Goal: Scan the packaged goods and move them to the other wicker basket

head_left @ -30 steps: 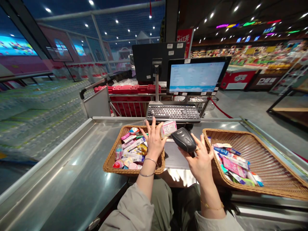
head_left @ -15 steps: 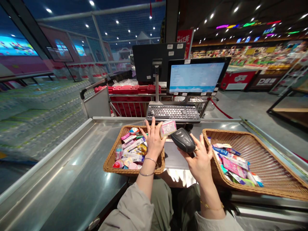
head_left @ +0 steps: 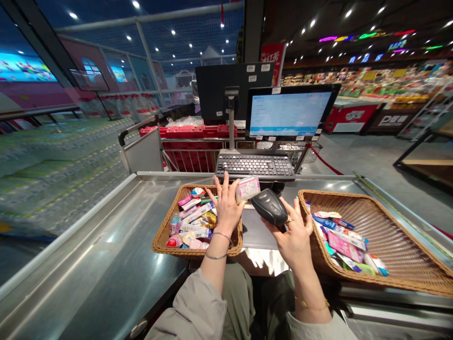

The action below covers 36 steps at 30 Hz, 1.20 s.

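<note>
Between the thumb and index finger of my left hand [head_left: 227, 208] is a small clear-and-pink package [head_left: 248, 188] with a printed label. The other fingers of that hand are stretched out. My right hand [head_left: 293, 233] grips a black barcode scanner [head_left: 269, 207], whose head points at the package and is very close to it. Below and left of my left hand stands a wicker basket [head_left: 158, 236] full of small packaged goods. Beside my right hand stands a second wicker basket [head_left: 406, 226], with colourful packets gathered at its left side.
Both baskets rest on a metal counter [head_left: 116, 250] with raised edges. Beyond my hands lie a black keyboard [head_left: 255, 165] and a lit monitor [head_left: 288, 113], with a second dark screen [head_left: 215, 94] turned away. A cart with red crates [head_left: 187, 153] stands behind the counter.
</note>
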### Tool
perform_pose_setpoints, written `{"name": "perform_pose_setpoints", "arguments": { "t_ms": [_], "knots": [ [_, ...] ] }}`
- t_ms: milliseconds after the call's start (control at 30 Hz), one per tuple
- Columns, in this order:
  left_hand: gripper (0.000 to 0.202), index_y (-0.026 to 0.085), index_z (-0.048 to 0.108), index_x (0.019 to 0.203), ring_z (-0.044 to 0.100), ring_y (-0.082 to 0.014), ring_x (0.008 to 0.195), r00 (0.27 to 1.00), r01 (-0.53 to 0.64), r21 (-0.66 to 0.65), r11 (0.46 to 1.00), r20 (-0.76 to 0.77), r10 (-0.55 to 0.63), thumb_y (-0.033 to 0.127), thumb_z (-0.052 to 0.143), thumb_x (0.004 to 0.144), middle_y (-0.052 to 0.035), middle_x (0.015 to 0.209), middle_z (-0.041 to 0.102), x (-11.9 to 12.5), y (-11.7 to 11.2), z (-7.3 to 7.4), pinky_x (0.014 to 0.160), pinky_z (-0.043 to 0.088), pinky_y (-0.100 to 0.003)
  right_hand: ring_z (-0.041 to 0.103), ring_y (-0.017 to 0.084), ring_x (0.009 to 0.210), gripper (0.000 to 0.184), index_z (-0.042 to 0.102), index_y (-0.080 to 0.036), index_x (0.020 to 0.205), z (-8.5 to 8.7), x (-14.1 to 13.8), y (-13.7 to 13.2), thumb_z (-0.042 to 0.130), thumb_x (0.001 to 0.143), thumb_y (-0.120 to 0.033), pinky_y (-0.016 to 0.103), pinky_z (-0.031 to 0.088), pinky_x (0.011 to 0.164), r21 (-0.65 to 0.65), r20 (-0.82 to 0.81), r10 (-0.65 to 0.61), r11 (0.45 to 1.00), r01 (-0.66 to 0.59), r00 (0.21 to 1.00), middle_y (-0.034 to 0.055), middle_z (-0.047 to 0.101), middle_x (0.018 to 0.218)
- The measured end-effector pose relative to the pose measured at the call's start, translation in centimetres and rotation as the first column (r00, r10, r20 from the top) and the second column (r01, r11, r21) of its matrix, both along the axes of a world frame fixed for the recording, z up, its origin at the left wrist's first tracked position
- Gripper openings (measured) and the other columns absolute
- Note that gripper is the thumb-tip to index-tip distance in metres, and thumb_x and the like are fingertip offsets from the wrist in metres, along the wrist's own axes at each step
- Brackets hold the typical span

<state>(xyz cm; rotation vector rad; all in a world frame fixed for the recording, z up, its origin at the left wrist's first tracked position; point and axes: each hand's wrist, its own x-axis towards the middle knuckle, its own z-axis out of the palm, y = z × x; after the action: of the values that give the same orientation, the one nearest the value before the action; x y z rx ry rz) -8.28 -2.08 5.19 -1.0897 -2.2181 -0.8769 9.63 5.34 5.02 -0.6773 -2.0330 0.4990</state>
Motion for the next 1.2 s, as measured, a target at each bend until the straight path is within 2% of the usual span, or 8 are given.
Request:
{"name": "perform_pose_setpoints", "arguments": {
  "t_ms": [633,900,1200],
  "knots": [
    [0.07,0.028,0.049,0.144,0.002,-0.0353,0.158,1.0,0.004,-0.004,1.0,0.001,-0.004,0.028,0.077,0.081,-0.0101,0.168,0.025,0.1,-0.1,0.1,0.121,-0.001,-0.07,0.033,0.036,0.151,0.03,0.069,-0.025,0.109,-0.2,0.0,0.0,0.06,0.091,-0.048,0.075,0.011,0.117,0.002,-0.011,-0.002,1.0,0.002,1.0,0.0101,0.062,0.143],
    [0.073,0.027,0.049,0.144,0.005,-0.0361,0.157,1.0,0.014,0.004,1.0,-0.003,-0.014,0.03,0.081,0.078,-0.0122,0.167,0.027,0.3,0.2,0.2,0.121,0.0,-0.071,0.034,0.037,0.151,0.028,0.069,-0.024,0.109,-0.6,0.4,0.4,0.06,0.091,-0.045,0.074,0.013,0.117,0.009,-0.038,-0.031,0.999,0.031,0.999,0.011,0.062,0.143],
    [0.076,0.027,0.049,0.144,0.006,-0.0371,0.157,0.998,0.067,0.003,0.998,-0.005,-0.067,0.033,0.083,0.076,-0.0126,0.167,0.027,1.7,1.1,1.1,0.121,0.004,-0.071,0.035,0.036,0.15,0.038,0.062,-0.025,0.125,-0.7,1.5,1.2,0.057,0.092,-0.043,0.071,0.017,0.118,-0.035,-0.085,-0.133,0.991,0.13,0.987,0.0133,0.06,0.144]
  ]
}}
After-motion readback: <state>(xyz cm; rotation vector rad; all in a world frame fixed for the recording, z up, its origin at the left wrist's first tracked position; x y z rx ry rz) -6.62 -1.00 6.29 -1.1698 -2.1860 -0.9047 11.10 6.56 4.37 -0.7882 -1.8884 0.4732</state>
